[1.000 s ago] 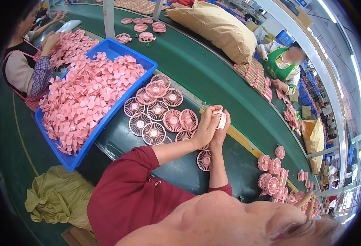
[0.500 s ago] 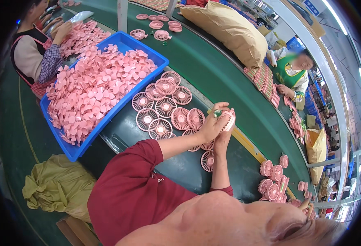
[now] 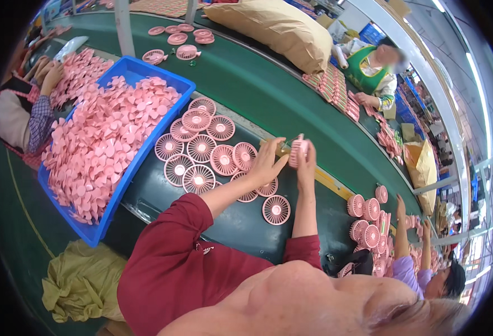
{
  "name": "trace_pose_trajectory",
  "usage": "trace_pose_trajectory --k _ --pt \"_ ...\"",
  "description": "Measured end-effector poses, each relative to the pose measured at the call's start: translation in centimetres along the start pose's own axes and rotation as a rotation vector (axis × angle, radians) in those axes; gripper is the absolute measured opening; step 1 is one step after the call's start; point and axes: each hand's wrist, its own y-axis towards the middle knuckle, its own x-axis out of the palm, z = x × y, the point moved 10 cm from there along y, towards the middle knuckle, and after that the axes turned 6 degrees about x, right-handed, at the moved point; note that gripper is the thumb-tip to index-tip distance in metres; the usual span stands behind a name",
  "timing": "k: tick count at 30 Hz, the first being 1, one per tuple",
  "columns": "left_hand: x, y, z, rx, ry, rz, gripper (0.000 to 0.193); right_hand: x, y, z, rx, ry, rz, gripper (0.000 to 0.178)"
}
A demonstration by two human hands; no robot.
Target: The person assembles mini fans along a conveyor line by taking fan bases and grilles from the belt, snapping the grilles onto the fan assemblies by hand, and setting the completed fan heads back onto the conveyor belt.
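Note:
My right hand (image 3: 307,168) grips a pink round fan housing (image 3: 297,153), held on edge above the bench beside the green belt. My left hand (image 3: 266,162) is open and apart from the housing, its fingers spread over the bench's far edge. Near its wrist lie several pink round fan grilles (image 3: 201,148) with radial spokes, some overlapping, and part of this group is hidden by my left forearm. One grille (image 3: 276,210) rests between my two forearms.
A blue tray (image 3: 124,187) heaped with pink fan blades (image 3: 109,134) stands left. Beyond the bench runs a green conveyor belt (image 3: 241,106) bearing more pink parts. Fan housings (image 3: 370,209) are stacked at right, where a purple-sleeved person (image 3: 406,269) reaches out. A co-worker's arm (image 3: 43,120) is far left.
My left hand has let go of the fan housing and moved left; my right hand keeps it. The view has shifted, and a purple-sleeved person's arms now reach in at right.

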Motion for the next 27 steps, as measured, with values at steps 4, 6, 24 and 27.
trace_pose_trajectory --k 4,6,24,27 --pt "1.8 -0.6 -0.3 0.05 0.125 -0.12 0.053 -10.0 -0.3 -2.1 -0.353 -0.699 0.617 0.066" --pt "1.3 -1.0 -0.9 0.003 0.169 -0.163 0.05 -9.6 -1.2 -2.4 -0.373 -0.84 0.625 0.065" --pt "2.1 -0.8 -2.7 -0.019 0.191 -0.236 0.051 5.0 -5.0 -2.3 -0.508 -0.724 -0.165 0.037" --pt "1.9 -0.6 -2.5 -0.013 0.213 -0.23 0.048 5.5 -5.3 -3.0 -0.498 -0.73 -0.226 0.039"
